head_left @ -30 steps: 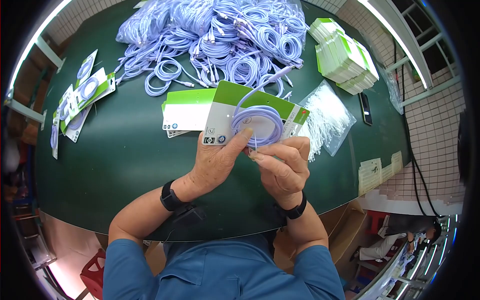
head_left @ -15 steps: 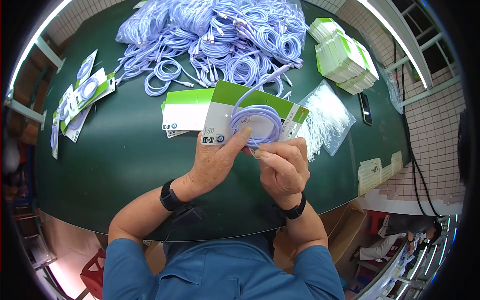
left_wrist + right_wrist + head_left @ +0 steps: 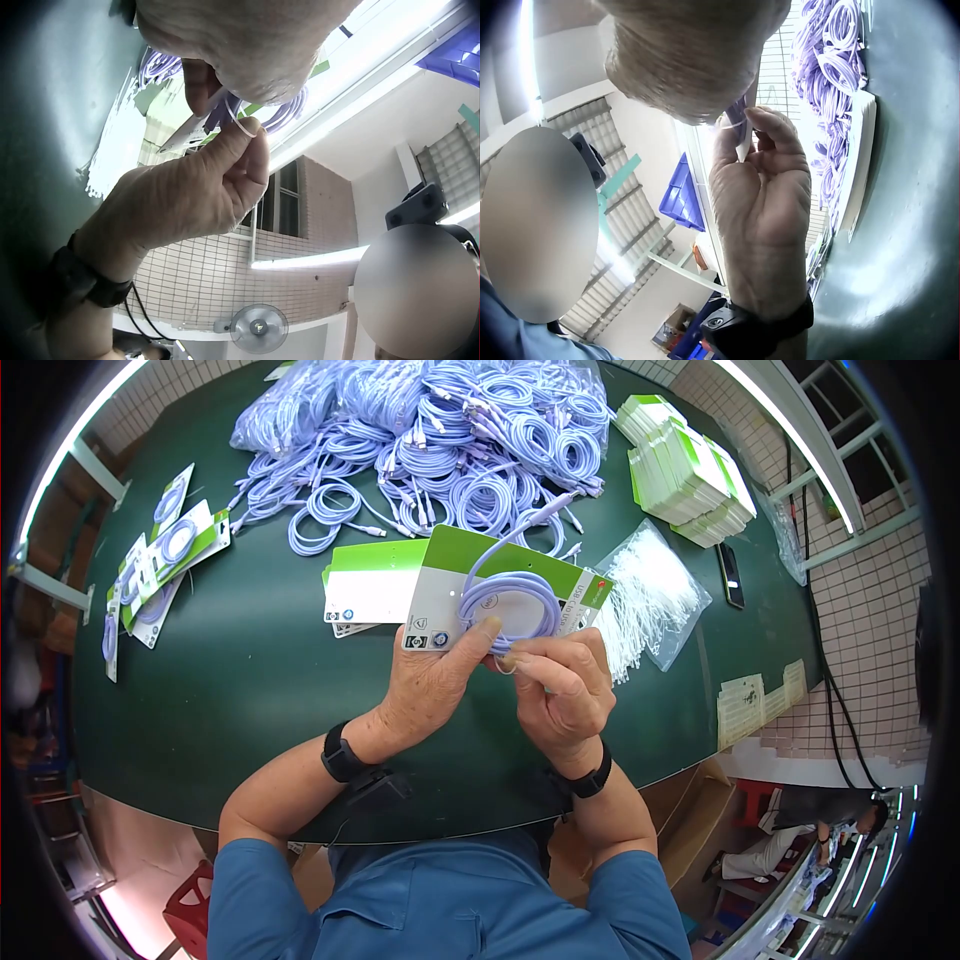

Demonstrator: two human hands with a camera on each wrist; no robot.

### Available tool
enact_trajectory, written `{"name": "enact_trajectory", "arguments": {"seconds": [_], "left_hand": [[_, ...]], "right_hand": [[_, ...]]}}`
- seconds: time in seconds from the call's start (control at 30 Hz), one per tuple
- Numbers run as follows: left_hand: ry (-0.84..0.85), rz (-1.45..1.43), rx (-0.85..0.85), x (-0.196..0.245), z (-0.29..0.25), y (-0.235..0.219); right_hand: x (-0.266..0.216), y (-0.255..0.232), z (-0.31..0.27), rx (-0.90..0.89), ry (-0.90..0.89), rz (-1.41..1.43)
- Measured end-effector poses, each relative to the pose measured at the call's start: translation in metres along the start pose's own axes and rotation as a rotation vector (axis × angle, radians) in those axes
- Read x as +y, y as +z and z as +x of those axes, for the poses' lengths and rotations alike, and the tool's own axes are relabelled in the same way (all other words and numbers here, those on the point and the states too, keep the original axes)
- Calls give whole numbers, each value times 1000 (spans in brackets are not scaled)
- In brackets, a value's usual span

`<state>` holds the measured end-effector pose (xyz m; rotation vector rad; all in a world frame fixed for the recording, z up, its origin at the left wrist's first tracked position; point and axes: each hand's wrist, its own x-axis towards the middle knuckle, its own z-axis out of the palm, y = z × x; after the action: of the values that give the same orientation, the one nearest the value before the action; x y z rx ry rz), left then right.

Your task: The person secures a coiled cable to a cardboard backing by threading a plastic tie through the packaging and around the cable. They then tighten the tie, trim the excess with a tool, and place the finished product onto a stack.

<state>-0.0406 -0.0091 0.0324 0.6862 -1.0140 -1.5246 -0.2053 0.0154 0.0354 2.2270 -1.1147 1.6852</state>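
Observation:
My left hand (image 3: 468, 643) grips a white-and-green card (image 3: 455, 555) from below, with its thumb pressed on the coiled purple cable (image 3: 515, 598) that lies on the card. One cable end sticks up past the card's top. At the card's lower edge my right hand (image 3: 520, 658) pinches a thin clear tie (image 3: 244, 126) between thumb and forefinger, right against the coil. In the left wrist view the tie shows as a small loop at the right hand's (image 3: 187, 195) fingertips. In the right wrist view the left hand (image 3: 765, 172) holds the card's edge.
On the green table (image 3: 250, 670), a big pile of purple cables (image 3: 450, 440) lies at the back and stacked cards (image 3: 690, 470) at back right. A bag of clear ties (image 3: 655, 595), a black phone (image 3: 731, 575), spare cards (image 3: 370, 585) and finished cards (image 3: 160, 550) lie around.
My right hand has crept up to the card's lower edge and drawn the tie closer to the coil. The left hand and card have barely moved.

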Motion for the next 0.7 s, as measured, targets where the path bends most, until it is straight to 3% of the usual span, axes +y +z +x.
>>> {"name": "enact_trajectory", "arguments": {"seconds": [0.17, 0.27, 0.53, 0.7], "left_hand": [[5, 28, -26, -2, -1, -3], [60, 141, -75, -3, -3, -5], [69, 243, -60, -15, 0, -15], [85, 174, -89, -15, 1, -15]], "right_hand": [[0, 3, 4, -30, 14, -43], [-4, 5, 6, -22, 142, 106], [-9, -5, 10, -211, 53, -56], [-9, -6, 11, -210, 42, -53]]}}
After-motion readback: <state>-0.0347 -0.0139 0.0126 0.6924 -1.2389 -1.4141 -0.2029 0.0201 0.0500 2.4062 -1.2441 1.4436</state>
